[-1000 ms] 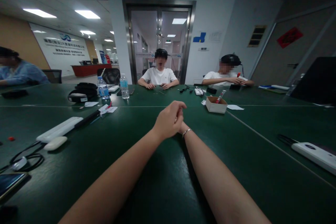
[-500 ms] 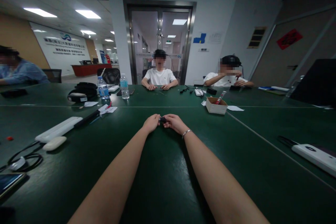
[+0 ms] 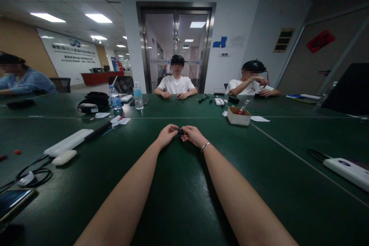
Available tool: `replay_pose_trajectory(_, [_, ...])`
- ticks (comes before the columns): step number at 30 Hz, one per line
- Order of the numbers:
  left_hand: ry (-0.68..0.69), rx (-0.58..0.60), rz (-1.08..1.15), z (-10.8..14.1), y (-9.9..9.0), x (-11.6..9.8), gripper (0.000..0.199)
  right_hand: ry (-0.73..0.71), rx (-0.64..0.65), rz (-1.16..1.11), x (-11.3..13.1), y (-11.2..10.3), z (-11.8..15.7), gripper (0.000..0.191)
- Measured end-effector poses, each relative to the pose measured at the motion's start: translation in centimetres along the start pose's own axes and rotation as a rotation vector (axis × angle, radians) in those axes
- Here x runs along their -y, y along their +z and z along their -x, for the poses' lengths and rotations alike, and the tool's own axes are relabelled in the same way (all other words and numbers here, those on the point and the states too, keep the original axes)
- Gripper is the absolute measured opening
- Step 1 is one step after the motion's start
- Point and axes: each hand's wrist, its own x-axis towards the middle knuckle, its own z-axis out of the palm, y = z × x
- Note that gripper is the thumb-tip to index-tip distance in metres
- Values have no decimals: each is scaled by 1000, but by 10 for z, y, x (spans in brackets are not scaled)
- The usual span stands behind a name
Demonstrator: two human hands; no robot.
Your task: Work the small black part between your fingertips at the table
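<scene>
Out in front of me, over the green table (image 3: 161, 184), a small black object (image 3: 180, 132) is held between my two hands. It is too small to tell its kind. My right hand (image 3: 195, 137), with a silver bracelet (image 3: 205, 146) at the wrist, pinches its right side between thumb and fingers. The fingers of my left hand (image 3: 167, 135) are curled at its left end, the thumb against it. My fingertips partly hide the object.
To the left lie a white power strip (image 3: 68, 142), a white oval case (image 3: 64, 157), cables and a phone (image 3: 14, 201). Two water bottles (image 3: 138, 98) stand farther back. Ahead right is an open box (image 3: 238, 117); another power strip (image 3: 346, 171) lies right. People sit across the table.
My left fingers have shifted on the object's left end, and the silvery bit seen there before is hidden. My right hand keeps its pinch. The view has tilted slightly.
</scene>
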Motion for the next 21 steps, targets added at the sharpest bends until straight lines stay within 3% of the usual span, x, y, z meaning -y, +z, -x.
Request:
replay_pose_trajectory(9, [1,-75,44,-2,-3,3,18,4,3,-14,3,0,3,17])
replay_pose_trajectory(12, [-17,-105,86,-3,-3,3,16,11,24,2,3,0,3,5])
replay_pose_trajectory(16, [-73,-93,136,-3,-5,1,16,-34,58,48,3,0,5,8])
replay_pose_trajectory(19, [-91,-101,153,-2,-6,1,15,-114,72,20,3,-1,6,43])
replay_pose_trajectory(21, [-86,-99,162,-2,-6,1,15,-96,58,31,3,0,5,46])
